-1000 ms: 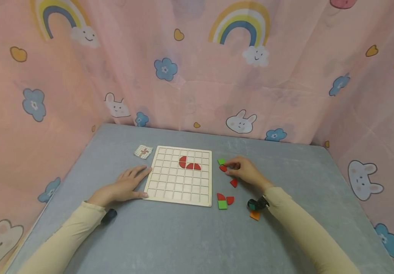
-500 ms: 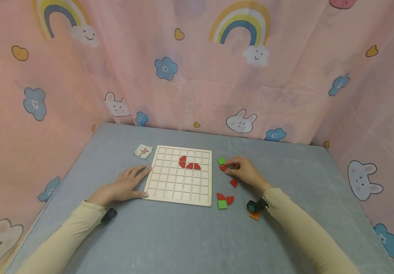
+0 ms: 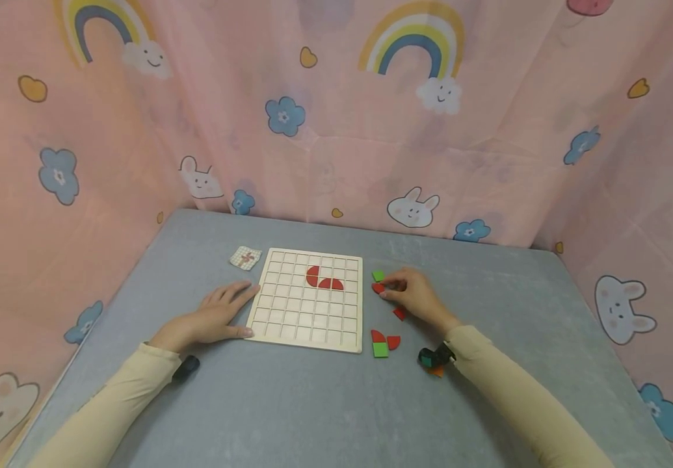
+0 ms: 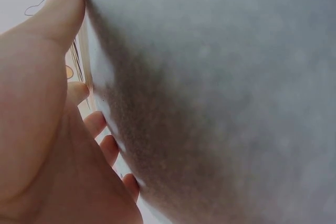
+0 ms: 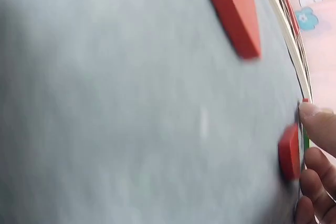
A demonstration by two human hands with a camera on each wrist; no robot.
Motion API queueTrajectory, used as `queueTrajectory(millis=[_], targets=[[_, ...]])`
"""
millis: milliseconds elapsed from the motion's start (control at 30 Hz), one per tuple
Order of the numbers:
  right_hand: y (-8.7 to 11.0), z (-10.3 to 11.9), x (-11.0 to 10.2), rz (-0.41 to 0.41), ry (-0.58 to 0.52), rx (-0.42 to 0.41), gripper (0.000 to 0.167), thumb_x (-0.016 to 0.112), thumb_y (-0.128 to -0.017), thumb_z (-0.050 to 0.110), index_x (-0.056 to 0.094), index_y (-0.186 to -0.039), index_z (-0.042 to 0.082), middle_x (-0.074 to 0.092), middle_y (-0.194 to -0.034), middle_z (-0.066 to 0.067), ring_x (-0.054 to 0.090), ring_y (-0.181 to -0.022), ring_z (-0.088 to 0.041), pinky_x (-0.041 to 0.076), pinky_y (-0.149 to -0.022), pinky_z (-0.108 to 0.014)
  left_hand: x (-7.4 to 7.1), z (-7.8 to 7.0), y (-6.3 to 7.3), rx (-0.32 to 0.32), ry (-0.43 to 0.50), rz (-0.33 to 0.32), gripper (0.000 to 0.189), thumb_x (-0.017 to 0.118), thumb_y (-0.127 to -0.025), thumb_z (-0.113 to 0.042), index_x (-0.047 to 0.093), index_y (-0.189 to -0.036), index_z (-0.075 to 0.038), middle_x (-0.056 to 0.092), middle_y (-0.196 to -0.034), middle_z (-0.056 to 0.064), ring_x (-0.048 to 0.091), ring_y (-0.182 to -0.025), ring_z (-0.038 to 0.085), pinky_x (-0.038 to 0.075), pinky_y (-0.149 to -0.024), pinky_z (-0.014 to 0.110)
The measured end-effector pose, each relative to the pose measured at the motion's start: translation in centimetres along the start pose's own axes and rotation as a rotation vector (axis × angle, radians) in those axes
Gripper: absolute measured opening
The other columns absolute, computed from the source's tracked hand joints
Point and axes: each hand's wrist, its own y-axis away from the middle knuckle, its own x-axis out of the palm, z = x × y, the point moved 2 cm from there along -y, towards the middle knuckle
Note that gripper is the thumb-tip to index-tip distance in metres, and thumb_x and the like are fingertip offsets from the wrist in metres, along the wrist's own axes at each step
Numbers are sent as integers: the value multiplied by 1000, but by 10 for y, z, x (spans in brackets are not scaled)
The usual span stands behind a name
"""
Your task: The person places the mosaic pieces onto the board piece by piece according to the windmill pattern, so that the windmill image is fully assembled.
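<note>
Fingers of the right hand (image 3: 415, 298) curl in, the thumb and forefinger pinching a red quarter-circle tile (image 3: 378, 288) low over the bench (image 3: 307, 403), beside the right edge of a wooden grid board (image 3: 307, 318). The left hand (image 3: 213, 318) has its fingers spread, the tips touching the board's left edge and the thumb at its near corner.

On the grid, red tiles (image 3: 324, 283) form two half-circles. A green square tile (image 3: 378, 276) lies just beyond the pinched one; a partly covered red tile (image 3: 399, 314) sits by the right hand. Nearer, two red quarter-circles (image 3: 393, 342) surround a corner of another green square (image 3: 380, 350). An orange tile (image 3: 437, 372) shows partly behind the black wrist camera (image 3: 433, 357). A crumpled pattern card (image 3: 245, 258) lies near the board's far left corner.

Mottled and grey-blue, the bench runs back to pink curtains (image 3: 348, 175) on three sides, printed with rainbows (image 3: 412, 26), blue flowers (image 3: 285, 117), rabbits (image 3: 412, 211) and yellow hearts (image 3: 308, 57). Cream sleeves (image 3: 512, 396) cover both forearms.
</note>
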Motion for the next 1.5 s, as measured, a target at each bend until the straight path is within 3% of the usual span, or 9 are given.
queueTrajectory(millis=[233,700,967,1500], targets=[[1,15,9,-44,-14,6,30,81,-83,24,76,-109,9,68,-98,-9,56,-83,-17,45,-72,-27,-3,-3,1,12,-4,2,92,66,-89,-50,20,-159,-12,17,-162,20,19,-146,50,17,-114,70],[-1,55,41,-38,-124,15,27,82,-82,26,77,-105,14,63,-91,-5,50,-81,-17,42,-70,-27,-4,-4,2,9,-22,11,91,66,-90,-48,20,-158,-10,18,-162,22,20,-146,51,17,-115,69],[-8,80,57,-112,-130,-37,29,86,-77,24,78,-101,10,66,-87,-4,53,-75,-14,43,-66,-22,-2,-3,1,10,-35,4,90,66,-90,-48,20,-158,-10,18,-162,22,21,-146,51,18,-114,69],[-24,112,84,-54,-177,-38,28,84,-79,23,78,-103,12,71,-91,-2,55,-78,-11,45,-71,-24,-2,-1,-1,15,-25,-3,91,67,-89,-49,21,-158,-11,18,-162,21,21,-145,50,19,-113,70]])
